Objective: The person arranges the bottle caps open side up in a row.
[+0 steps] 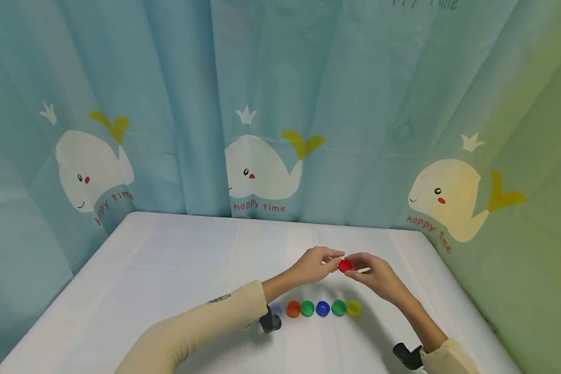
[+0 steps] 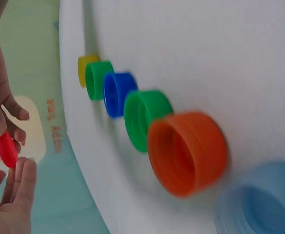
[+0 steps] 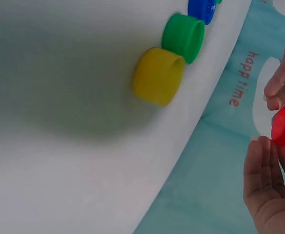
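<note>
A red bottle cap (image 1: 345,266) is up off the table, between the fingertips of both hands. My right hand (image 1: 377,275) pinches it, the thumb lying across the cap in the left wrist view. From the other side my left hand (image 1: 313,265) reaches in with fairly straight fingers, its fingertips right at the red cap's edge. Nearer me, a row of caps stands on the table: pale blue (image 2: 264,204), orange (image 1: 293,309), green (image 1: 307,308), dark blue (image 1: 323,308), another green (image 1: 339,307) and yellow (image 1: 354,308). Their hollow sides show in the wrist views.
The white table (image 1: 177,259) reaches back to a blue-green curtain (image 1: 355,104) printed with whales. Black wrist mounts (image 1: 269,321) hang under both forearms. The left sleeve (image 1: 205,317) overlaps the left end of the cap row in the head view.
</note>
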{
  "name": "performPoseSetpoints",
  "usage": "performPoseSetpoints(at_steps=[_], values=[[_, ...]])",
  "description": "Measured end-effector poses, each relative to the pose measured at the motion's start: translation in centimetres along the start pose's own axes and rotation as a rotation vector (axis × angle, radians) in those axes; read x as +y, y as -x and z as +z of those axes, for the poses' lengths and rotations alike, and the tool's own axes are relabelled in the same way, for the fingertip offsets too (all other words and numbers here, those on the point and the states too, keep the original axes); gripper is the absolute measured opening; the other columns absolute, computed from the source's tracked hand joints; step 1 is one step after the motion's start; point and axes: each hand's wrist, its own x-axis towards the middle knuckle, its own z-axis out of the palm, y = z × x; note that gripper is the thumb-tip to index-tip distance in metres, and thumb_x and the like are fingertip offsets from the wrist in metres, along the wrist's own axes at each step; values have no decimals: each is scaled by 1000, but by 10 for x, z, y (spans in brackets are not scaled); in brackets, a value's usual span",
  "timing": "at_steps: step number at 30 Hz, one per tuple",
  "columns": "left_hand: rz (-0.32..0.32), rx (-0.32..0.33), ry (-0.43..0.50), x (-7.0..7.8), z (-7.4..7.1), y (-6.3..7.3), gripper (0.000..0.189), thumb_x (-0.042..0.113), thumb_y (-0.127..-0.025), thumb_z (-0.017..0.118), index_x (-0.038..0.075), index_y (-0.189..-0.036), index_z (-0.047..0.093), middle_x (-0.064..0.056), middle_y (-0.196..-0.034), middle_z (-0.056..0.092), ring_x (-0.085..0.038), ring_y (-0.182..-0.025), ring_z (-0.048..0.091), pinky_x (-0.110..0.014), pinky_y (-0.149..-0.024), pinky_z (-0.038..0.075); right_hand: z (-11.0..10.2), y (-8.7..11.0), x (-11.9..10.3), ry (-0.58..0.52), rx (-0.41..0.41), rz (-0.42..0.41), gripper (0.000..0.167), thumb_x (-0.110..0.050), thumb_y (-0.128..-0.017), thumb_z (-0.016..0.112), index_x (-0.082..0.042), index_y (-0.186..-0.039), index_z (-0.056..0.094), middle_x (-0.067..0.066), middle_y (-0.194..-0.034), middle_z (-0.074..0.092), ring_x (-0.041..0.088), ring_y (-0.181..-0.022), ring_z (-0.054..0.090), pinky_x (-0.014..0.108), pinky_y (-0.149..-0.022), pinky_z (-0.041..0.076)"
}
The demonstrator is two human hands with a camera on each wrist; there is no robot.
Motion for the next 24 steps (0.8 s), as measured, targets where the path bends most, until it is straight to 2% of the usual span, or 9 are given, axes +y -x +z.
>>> performPoseSetpoints(at_steps=[6,13,17,19,20,22,24], values=[[37,-136,-67,7,12,-3,37,12,-98,46,7,-135,51,-1,-114,65,-7,-100,59,-15,-79,47,-8,18,11,56,-1,-23,30,-12,-79,77,0,-103,64,3,-93,65,16,-77,60,25,-67,53],[6,-324,-81,5,25,-8,42,6,-98,42,7,-139,43,-2,-120,63,-10,-107,58,-14,-78,45,-14,30,20,120,-126,-110,24,-1,-78,74,3,-98,62,3,-88,64,13,-75,61,27,-66,53],[-28,-420,-84,5,35,-11,48,1,-94,41,8,-142,38,-2,-125,59,-14,-74,61,-16,-62,42,-15,35,22,145,-192,-107,22,3,-76,74,4,-93,61,3,-84,62,14,-72,60,26,-64,53],[-38,-455,-96,5,39,-12,50,1,-94,42,9,-143,37,-1,-127,58,-12,-70,59,-16,-62,41,-15,37,23,162,-207,-86,22,3,-75,75,3,-91,60,3,-82,61,14,-71,59,25,-63,52],[-44,-469,-97,5,41,-13,50,1,-94,42,9,-143,37,-1,-128,57,-13,-72,60,-17,-64,42,-15,38,24,169,-211,-79,22,4,-74,75,3,-91,60,3,-82,61,15,-71,59,24,-62,52],[-45,-487,-116,5,44,-15,49,4,-94,44,10,-143,37,-1,-128,57,-10,-90,61,-18,-74,44,-13,38,25,175,-222,-57,23,4,-73,76,3,-90,59,3,-81,60,16,-71,58,24,-62,52],[-51,-501,-138,5,47,-17,48,7,-95,45,11,-142,38,0,-128,57,-9,-111,55,-20,-87,43,-11,38,27,176,-240,-32,24,4,-73,76,3,-90,59,3,-80,60,17,-71,57,24,-61,51]])
